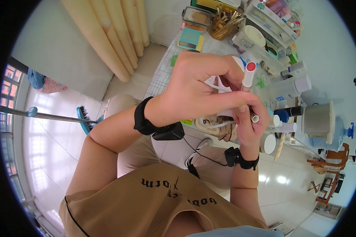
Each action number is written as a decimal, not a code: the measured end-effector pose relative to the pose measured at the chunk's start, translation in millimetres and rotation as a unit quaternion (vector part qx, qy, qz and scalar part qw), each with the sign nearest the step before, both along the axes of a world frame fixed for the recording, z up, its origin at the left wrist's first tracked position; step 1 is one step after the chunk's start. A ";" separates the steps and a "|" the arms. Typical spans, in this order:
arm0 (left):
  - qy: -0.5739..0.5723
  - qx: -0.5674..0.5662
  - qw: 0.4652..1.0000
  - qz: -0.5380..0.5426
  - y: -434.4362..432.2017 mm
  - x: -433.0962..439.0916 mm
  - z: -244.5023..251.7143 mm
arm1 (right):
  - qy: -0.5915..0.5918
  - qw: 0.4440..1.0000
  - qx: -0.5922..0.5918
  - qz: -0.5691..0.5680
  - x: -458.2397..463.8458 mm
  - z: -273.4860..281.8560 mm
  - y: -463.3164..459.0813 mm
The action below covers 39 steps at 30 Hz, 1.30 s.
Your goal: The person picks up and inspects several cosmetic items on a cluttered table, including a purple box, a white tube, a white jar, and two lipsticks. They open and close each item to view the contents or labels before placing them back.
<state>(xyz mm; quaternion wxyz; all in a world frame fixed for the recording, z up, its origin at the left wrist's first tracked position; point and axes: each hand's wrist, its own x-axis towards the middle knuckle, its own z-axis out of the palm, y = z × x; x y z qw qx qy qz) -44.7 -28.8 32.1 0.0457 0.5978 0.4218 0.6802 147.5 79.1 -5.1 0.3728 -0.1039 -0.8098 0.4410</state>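
My left hand [195, 80] reaches in from the left, fingers bent around a white lipstick tube [249, 74] with a flat red tip facing up. Its base is partly hidden by the fingers and thumb. Just below, touching or almost touching the left thumb, my right hand [252, 124] is curled around a slim white tube [255, 118]. Only a round, hollow-looking end of that tube shows. Behind both hands lies a pale item with white curved strips [222, 125], mostly covered, so its kind is unclear.
A desk with a grid-patterned top [157, 84] bears a brush holder [221, 28], a teal box [191, 38], white drawers [273, 20] and several bottles and jars. A grey bin [317, 123] stands at right. Black wrist straps [144, 117] are joined by a cable [201, 155].
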 end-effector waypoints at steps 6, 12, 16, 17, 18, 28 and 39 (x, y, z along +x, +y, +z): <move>-0.004 -0.026 0.999 0.035 0.6 0.3 0.9 | 0.007 1.000 -0.002 -0.006 -6.2 -1.8 -3.6; -0.049 -0.017 0.994 -0.100 6.4 -1.2 1.7 | 0.017 0.975 -0.210 0.073 -0.8 2.8 0.6; -0.029 -0.004 0.998 -0.059 9.3 -0.3 -0.7 | 0.022 0.978 -0.198 0.063 0.9 1.2 0.7; -0.014 -0.010 0.999 -0.043 8.3 -2.2 -1.3 | 0.017 0.981 -0.182 0.058 1.3 0.6 0.5; 0.002 -0.016 0.999 -0.027 8.0 -2.9 -1.9 | 0.016 0.984 -0.168 0.061 1.4 0.2 1.1; -0.021 0.012 1.000 -0.007 7.5 -3.9 -3.3 | 0.020 0.967 0.213 -0.138 -2.1 -0.8 -3.7; -0.207 -0.124 0.941 -0.238 4.1 -0.6 -1.0 | 0.016 0.991 0.114 -0.060 6.8 2.3 -5.7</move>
